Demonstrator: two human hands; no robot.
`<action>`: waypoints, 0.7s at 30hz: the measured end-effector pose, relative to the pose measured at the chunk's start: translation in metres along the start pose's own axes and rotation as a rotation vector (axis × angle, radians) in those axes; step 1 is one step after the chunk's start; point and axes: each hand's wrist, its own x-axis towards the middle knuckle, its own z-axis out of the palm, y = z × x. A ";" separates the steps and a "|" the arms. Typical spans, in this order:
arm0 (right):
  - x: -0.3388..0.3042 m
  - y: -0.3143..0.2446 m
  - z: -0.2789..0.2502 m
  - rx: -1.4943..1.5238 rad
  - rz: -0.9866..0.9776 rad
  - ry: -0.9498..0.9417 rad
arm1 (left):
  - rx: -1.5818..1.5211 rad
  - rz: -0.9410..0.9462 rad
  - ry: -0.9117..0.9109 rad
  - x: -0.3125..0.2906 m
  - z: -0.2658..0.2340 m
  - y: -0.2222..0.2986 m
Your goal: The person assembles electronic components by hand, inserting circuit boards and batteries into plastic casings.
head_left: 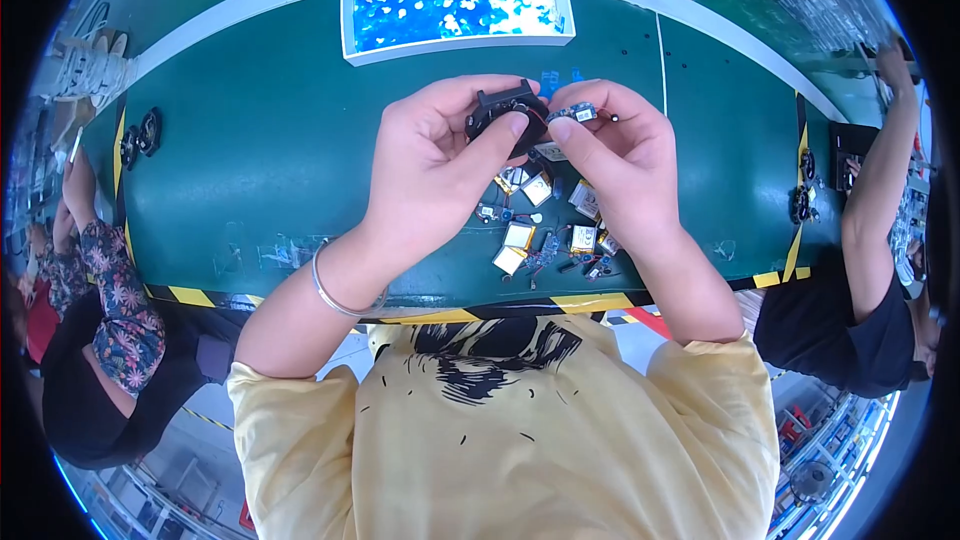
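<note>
Left hand (425, 152): clamped on a black, boxy plastic housing (507, 120), thumb pressing its face.
Housing: tilted at the left hand's fingertips; bracing it firmly there should help.
Cells: flat, silver rectangular battery cells (519, 235) lie on the green table (250, 170), right of the left hand's wrist.
Right hand (630, 150): pinching a small blue circuit board (572, 113); best gripped by its edges, without tugging any wire.

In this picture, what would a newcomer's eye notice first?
Probably the white tray of bright blue pieces, at the far edge of the green table. Next, centrally, the left hand gripping a black housing and the right hand a small circuit board. Just below, flat silver batteries lie scattered.
</note>
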 end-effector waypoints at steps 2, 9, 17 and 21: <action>0.000 -0.001 -0.001 -0.008 -0.018 0.001 | 0.003 -0.028 -0.023 0.001 -0.001 0.003; -0.001 -0.001 -0.002 -0.015 -0.096 -0.015 | -0.071 -0.135 -0.062 0.004 -0.004 0.010; 0.000 -0.002 0.000 -0.030 -0.068 0.001 | 0.026 -0.041 -0.011 -0.001 0.004 0.008; 0.000 -0.003 0.001 0.017 0.050 0.033 | 0.106 0.031 0.000 -0.004 0.003 0.001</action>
